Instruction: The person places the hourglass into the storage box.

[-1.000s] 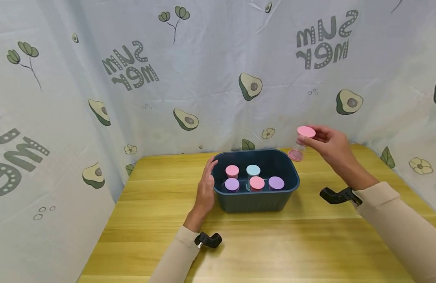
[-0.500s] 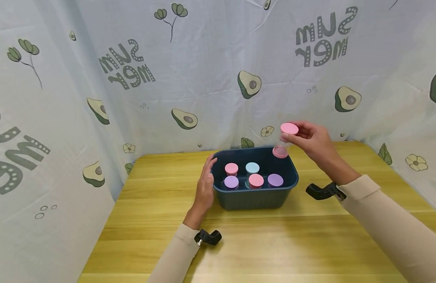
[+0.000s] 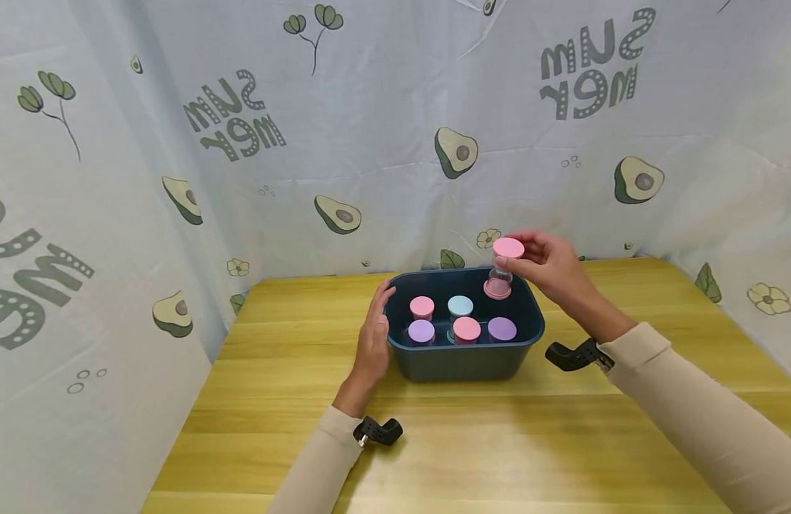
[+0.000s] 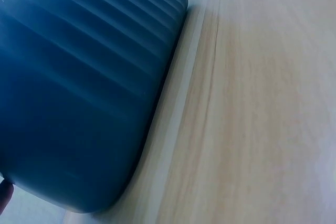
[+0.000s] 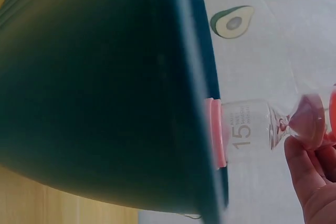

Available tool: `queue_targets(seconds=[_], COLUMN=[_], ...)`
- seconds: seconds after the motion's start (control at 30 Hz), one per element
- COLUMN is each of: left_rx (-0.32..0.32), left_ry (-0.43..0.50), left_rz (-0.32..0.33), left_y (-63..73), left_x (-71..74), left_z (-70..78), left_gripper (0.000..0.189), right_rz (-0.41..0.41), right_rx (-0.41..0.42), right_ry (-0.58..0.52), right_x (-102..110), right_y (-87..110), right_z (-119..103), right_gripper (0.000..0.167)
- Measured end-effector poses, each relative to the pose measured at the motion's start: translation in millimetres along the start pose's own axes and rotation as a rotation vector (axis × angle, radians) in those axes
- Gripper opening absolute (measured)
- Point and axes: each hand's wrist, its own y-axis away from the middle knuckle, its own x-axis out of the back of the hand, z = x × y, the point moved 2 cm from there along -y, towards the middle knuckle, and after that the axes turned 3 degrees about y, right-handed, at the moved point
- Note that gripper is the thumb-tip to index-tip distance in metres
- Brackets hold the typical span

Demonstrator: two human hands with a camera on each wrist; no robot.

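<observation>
A sand timer (image 3: 500, 275) with pink end caps hangs upright over the back right part of a dark blue plastic bin (image 3: 460, 365). Near its top cap, my right hand (image 3: 550, 268) pinches it. In the right wrist view the clear glass of the sand timer (image 5: 244, 129) bears a printed 15, and pink sand sits in the bulb by the fingers. My left hand (image 3: 373, 343) rests along the bin's left side, its fingers straight at the rim. Only a fingertip of it shows in the left wrist view, beside the bin wall (image 4: 89, 93).
Inside the bin stand several capped pieces: two pink caps (image 3: 467, 329), two purple caps (image 3: 501, 329) and a light blue cap (image 3: 460, 306). The bin stands on a wooden table (image 3: 485, 442). A printed curtain (image 3: 395, 128) hangs close behind.
My right hand has carried the sand timer leftward from beside the bin to over its back right part, then slightly lower. My left hand has stayed at the bin's side.
</observation>
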Motion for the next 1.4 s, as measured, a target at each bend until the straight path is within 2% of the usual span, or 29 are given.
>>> queue_targets(seconds=[0.03, 0.23, 0.27, 0.37, 0.67, 0.87, 1.13, 1.4], left_rx=[0.005, 0.01, 0.003, -0.003, -0.002, 0.008, 0.014, 0.012], left_ry=[0.006, 0.022, 0.017, 0.017, 0.023, 0.005, -0.004, 0.0], left_rz=[-0.001, -0.001, 0.0, -0.002, -0.012, -0.018, -0.014, -0.019], left_y=[-0.1, 3.2, 4.2, 4.2, -0.8, -2.1, -2.8, -2.1], left_x=[1.1, 0.6, -0.5, -0.6, -1.1, -1.0, 1.0, 1.6], left_z=[5.8, 3.0, -3.3, -2.4, -1.0, -1.1, -2.7, -5.8], left_gripper=[0.051, 0.05, 0.05, 0.05, 0.05, 0.05, 0.05, 0.05], right_rz=[-0.004, -0.036, -0.042, -0.051, -0.097, -0.11, -0.105, -0.105], right_rx=[-0.002, -0.005, -0.009, -0.021, 0.04, 0.049, 0.075, 0.079], right_ry=[0.012, 0.05, 0.058, 0.096, 0.115, 0.139, 0.23, 0.252], right_x=[-1.2, -6.2, -6.6, -7.2, -9.0, -11.1, -13.7, -14.5], right_y=[0.4, 4.1, 4.8, 7.2, 11.0, 11.1, 9.9, 8.3], right_z=[1.1, 9.0, 10.1, 11.7, 17.3, 21.2, 20.3, 21.9], right_gripper=[0.052, 0.053, 0.053, 0.054, 0.05, 0.051, 0.051, 0.05])
